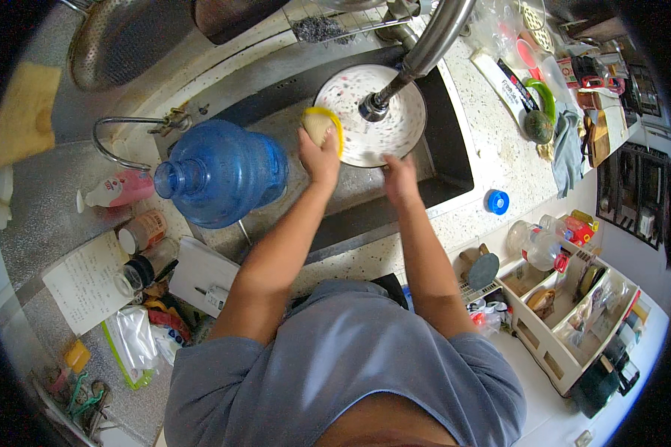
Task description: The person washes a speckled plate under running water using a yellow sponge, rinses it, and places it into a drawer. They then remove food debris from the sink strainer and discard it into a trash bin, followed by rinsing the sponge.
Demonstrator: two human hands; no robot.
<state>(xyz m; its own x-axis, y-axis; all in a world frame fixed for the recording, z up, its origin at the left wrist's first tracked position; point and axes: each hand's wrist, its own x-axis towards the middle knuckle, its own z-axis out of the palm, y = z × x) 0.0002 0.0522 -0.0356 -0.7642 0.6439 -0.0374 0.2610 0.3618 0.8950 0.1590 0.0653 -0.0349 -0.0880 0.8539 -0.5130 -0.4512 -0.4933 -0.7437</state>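
My left hand grips a yellow-edged sponge at the left rim of a white speckled plate with a dark edge. At the plate's near rim, my right hand is closed on it; the fingers blur with motion. The plate is over a steel sink basin, under the head of a metal faucet, which hides part of its face. Left of my left hand, a large blue water jug lies on its side across the sink.
A pink-and-white bottle, jars and handwritten paper lie to the left. On the right counter are a blue cap, a green squash and a grey cloth. A divided white crate stands lower right.
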